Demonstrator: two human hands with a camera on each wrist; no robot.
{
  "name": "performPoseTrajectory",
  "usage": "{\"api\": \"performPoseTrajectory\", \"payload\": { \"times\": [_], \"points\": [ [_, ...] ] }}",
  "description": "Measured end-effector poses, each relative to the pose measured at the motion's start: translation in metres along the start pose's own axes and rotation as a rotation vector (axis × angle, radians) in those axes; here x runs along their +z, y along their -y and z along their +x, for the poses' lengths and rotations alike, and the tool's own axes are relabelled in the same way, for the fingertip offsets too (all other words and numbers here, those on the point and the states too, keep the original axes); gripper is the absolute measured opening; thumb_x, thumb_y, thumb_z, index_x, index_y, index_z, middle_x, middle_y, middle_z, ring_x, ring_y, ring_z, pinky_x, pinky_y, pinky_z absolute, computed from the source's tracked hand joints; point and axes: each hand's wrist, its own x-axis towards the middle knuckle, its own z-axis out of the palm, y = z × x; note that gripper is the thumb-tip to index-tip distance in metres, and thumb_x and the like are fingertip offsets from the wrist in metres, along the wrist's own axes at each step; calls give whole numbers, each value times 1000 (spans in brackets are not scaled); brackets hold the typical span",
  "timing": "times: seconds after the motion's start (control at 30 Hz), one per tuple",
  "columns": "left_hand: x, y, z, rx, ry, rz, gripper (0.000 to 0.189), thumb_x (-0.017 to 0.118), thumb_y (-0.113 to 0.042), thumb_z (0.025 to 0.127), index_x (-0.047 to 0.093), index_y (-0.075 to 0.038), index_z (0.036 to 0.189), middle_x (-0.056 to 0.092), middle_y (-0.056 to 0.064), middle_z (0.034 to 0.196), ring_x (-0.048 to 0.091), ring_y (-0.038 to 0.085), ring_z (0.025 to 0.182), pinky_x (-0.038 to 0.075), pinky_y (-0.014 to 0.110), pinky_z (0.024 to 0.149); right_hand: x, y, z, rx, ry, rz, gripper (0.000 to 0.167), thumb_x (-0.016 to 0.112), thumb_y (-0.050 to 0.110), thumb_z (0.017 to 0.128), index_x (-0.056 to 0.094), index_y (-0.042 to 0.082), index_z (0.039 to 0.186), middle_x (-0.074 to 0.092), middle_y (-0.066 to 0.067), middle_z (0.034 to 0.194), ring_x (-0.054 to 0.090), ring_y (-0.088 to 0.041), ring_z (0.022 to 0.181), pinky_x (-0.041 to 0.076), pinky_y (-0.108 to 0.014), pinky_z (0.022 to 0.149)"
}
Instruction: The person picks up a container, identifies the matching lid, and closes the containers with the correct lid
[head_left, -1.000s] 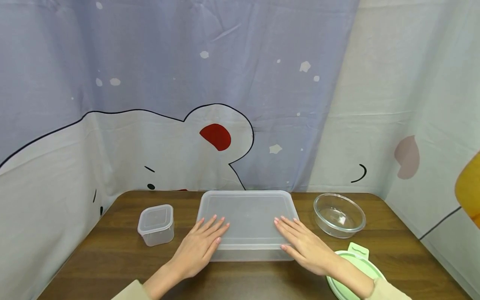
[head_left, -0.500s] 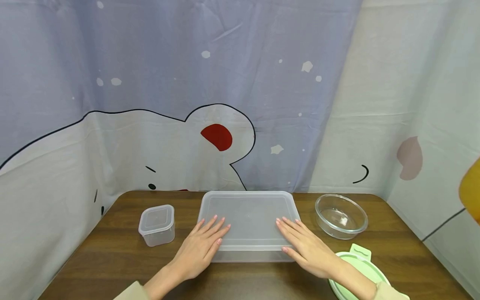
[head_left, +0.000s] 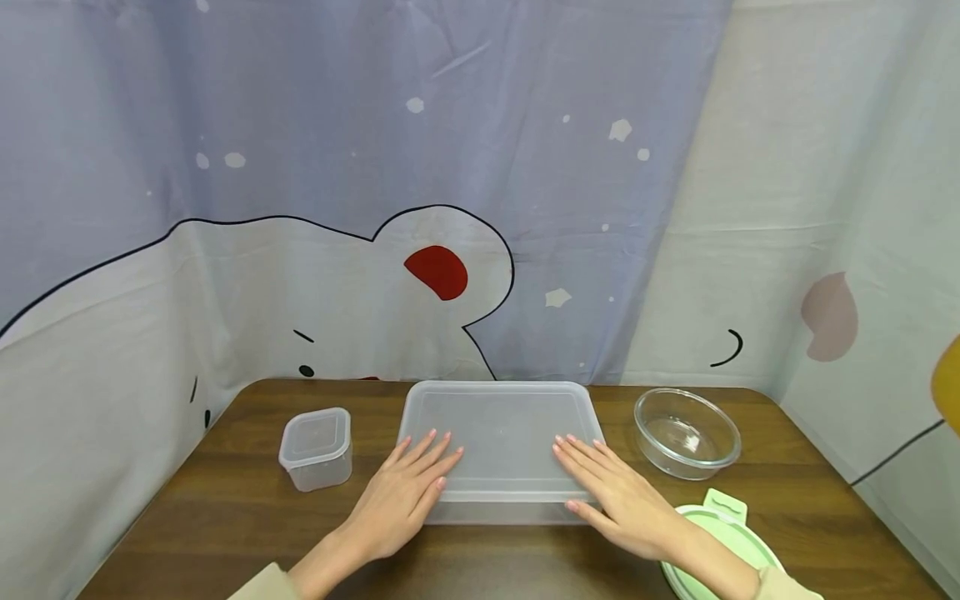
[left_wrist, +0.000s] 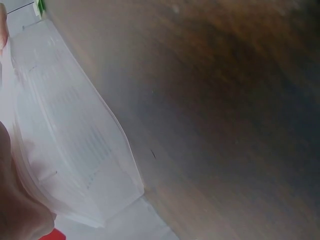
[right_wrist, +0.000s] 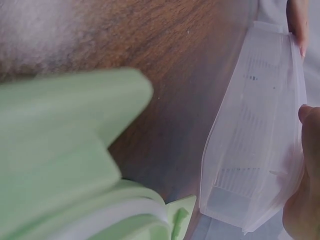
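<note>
A large rectangular translucent plastic container [head_left: 510,512] sits at the middle of the table with its frosted lid [head_left: 502,425] on top. My left hand [head_left: 405,496] lies with straight, spread fingers on the lid's front left corner. On the front right corner my right hand [head_left: 618,500] rests the same way, fingers extended and thumb at the front rim. Neither hand grips anything. Both wrist views show the container's ribbed side [right_wrist: 245,135] from low down, with the right thumb [right_wrist: 309,117] at the lid's edge.
To the left stands a small lidded plastic box [head_left: 317,450]. A round glass bowl [head_left: 686,433] is at the right. In front of it, a light green round lid [head_left: 731,537] with clip tabs lies partly under the right forearm. A printed curtain [head_left: 562,208] hangs behind the wooden table [head_left: 225,517].
The view shifts slightly, so everything appears a little further right. Both hands stay in place on the lid.
</note>
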Motion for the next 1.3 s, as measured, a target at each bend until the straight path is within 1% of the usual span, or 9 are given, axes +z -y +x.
{"api": "performPoseTrajectory", "payload": {
  "times": [0.27,0.47,0.63,0.87,0.97,1.17,1.3],
  "points": [
    [1,0,-1,3,-3,4,40,44,-27,102,51,-19,140,44,5,149,36,28,141,29,55,113,-1,-1,1,-2,1,15,64,60,38,93,41,6,145,46,-9,148,44,-29,135,9,-25,122],
    [0,1,-1,1,-5,-22,41,46,-26,101,50,-20,141,45,6,148,37,28,140,29,56,113,-3,-1,1,-11,10,23,69,60,41,92,39,6,146,45,-10,148,43,-30,135,7,-25,122],
    [0,1,0,5,-3,-19,41,46,-27,101,50,-21,141,44,5,148,37,27,141,30,56,112,-4,-1,1,-17,18,13,71,60,44,91,38,4,146,45,-11,148,43,-30,135,8,-24,121],
    [1,1,-2,7,-7,-24,41,47,-24,100,51,-19,140,44,6,149,35,29,141,30,56,112,-5,0,0,-14,30,5,72,61,44,90,39,4,146,44,-10,149,43,-30,136,8,-24,121],
    [0,0,-2,3,0,-27,41,46,-25,101,50,-20,141,43,5,150,35,29,142,29,56,113,-5,0,-1,-11,29,2,68,60,40,92,39,4,146,45,-10,149,43,-29,136,8,-24,121],
    [-2,-3,-3,-29,14,-5,40,46,-27,101,51,-21,140,44,5,149,35,30,141,30,55,113,-3,-1,1,-15,13,-12,52,55,24,96,44,5,143,48,-10,146,44,-28,135,6,-23,122],
    [-3,-4,-2,-46,22,-3,39,44,-28,102,52,-20,139,45,6,148,37,30,141,30,54,113,-2,-2,2,-9,15,-15,50,55,23,96,45,6,142,49,-9,146,45,-29,134,7,-23,122]
  ]
}}
